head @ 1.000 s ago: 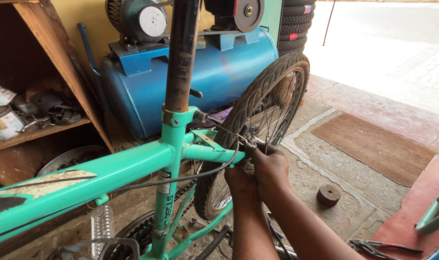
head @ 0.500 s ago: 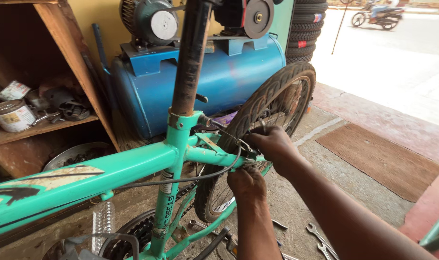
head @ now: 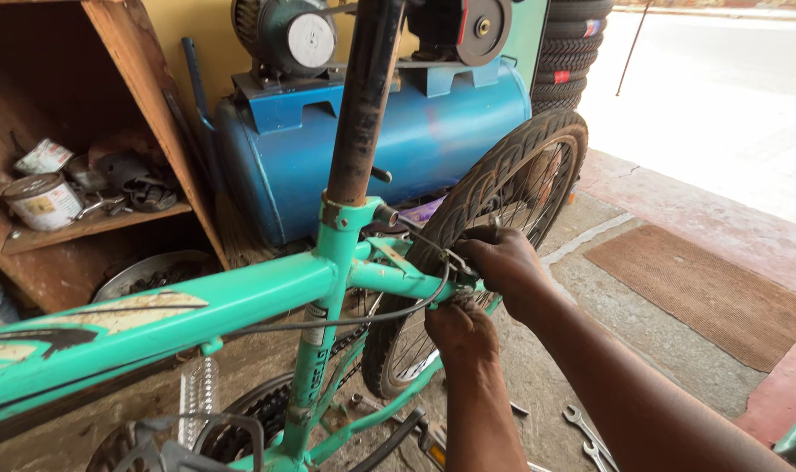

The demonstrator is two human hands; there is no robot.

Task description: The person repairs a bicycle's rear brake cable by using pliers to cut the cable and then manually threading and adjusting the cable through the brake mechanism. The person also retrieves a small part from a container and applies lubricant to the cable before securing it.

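A turquoise bicycle frame (head: 197, 306) runs across the view, with a dark rusty seat post (head: 363, 114) rising from it. Its rear wheel (head: 503, 192) has a black tyre. My right hand (head: 503, 262) grips the rear brake (head: 457, 267) by the tyre, fingers curled over it. My left hand (head: 459, 332) sits just below, closed on the brake arm where the black cable (head: 363, 316) ends. What the fingers pinch is hidden.
A blue air compressor tank (head: 398, 149) stands behind the wheel, with stacked tyres (head: 573, 52) beyond. A wooden shelf (head: 92, 218) at left holds a paint tin (head: 40, 201) and clutter. Spanners (head: 590, 433) lie on the concrete. A brown mat (head: 704, 293) lies at right.
The view has swung left and closer. My right hand has moved from beside my left one up onto the brake at the tyre. My left hand stays at the brake arm.
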